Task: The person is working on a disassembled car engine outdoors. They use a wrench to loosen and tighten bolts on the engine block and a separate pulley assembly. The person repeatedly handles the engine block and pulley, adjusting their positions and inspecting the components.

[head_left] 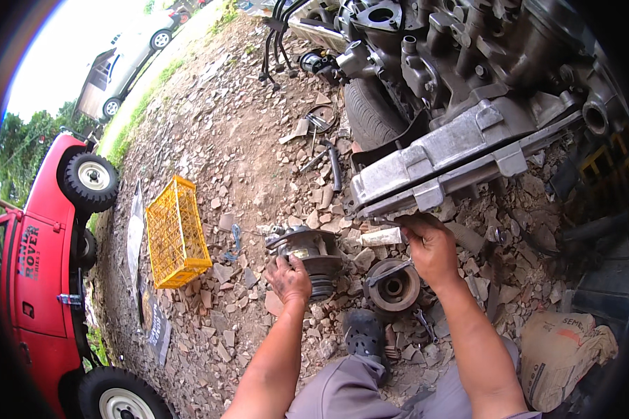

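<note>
My left hand (288, 281) is on the near left side of a round metal engine part (313, 246) with a grooved pulley, which rests on the rubble. Its fingers bend against the part's body. My right hand (432, 250) is closed, fingertips pinched together just under the lower edge of a big grey metal engine cover (454, 150). Whatever it holds is too hidden to name. Between my hands lies a round metal pulley (393, 296) with a metal tool (390, 272) across it. A white tube-like piece (381, 237) lies beyond the pulley.
A yellow plastic crate (178, 234) stands at left, near a red off-road car (45, 230). Beyond the engine cover are a tyre (370, 112) and a black hose (334, 166). A spanner (426, 326) lies by my shoe (365, 335); a paper sack (565, 356) sits at right.
</note>
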A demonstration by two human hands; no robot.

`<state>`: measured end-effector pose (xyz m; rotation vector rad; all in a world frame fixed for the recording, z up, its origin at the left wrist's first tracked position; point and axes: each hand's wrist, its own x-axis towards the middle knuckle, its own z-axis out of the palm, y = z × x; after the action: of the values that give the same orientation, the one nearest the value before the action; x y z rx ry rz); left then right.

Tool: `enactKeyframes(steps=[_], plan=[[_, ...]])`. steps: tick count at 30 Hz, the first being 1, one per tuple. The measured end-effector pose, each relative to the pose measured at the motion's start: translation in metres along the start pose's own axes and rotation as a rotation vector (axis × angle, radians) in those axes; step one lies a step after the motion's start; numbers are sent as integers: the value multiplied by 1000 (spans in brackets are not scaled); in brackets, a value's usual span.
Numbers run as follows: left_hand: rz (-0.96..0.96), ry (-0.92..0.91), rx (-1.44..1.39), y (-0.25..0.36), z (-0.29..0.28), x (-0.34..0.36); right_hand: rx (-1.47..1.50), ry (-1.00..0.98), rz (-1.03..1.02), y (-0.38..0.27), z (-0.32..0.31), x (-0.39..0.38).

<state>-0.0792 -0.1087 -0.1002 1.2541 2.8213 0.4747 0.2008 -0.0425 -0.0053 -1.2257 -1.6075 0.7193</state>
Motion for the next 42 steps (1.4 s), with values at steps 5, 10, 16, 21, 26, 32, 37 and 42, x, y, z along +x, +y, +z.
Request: enactKeyframes(steps=[5, 10, 16, 21, 26, 32, 37, 42], plan=[[-43, -52, 11, 10, -1, 0, -59, -15, -37, 4, -4, 10], [-12, -44, -19, 2, 1, 7, -145, -58, -152, 10, -4, 21], [-79, -115, -15, 24, -17, 3, -89, 47, -27, 6, -3, 14], [-87, -95, -13, 18, -12, 6, -16, 61, 10, 9, 2, 16], [-69, -43, -41, 12, -9, 7, 164, -26, 235, 14, 24, 0], [-43, -18, -40, 18, -7, 2, 984, -72, 518, -13, 105, -42], [-37, -20, -38, 0, 3, 7, 885, -272, 467, -38, 87, -30], [8, -48, -31, -4, 7, 10, 784, -365, 512, -30, 79, -28]])
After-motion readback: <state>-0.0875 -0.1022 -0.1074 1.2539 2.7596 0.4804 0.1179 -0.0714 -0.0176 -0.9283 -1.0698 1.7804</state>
